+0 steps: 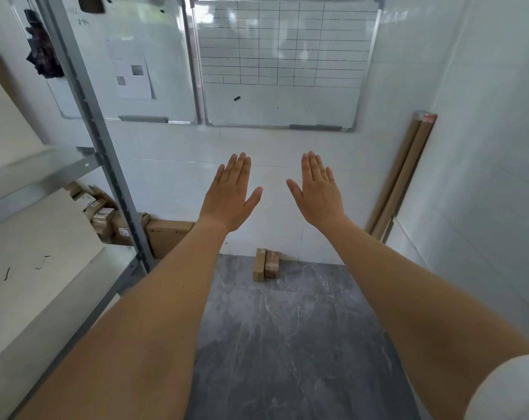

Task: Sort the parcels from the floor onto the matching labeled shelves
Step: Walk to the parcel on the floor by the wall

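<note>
Fingers (237,165): flat, close together, thumbs splayed, both hands empty.
Parcels (266,264): two, touching, by the wall.
Approach: crouch, grasp one parcel's sides.

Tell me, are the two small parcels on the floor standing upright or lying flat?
Lying flat, it seems. The two small parcels lie side by side on the grey floor at the wall's foot, long sides down, touching.

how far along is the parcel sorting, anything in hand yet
Some small boxes already sit on the low shelf at left. Nothing is in hand: left hand and right hand are open and empty. Two parcels remain on the floor by the wall.
</note>
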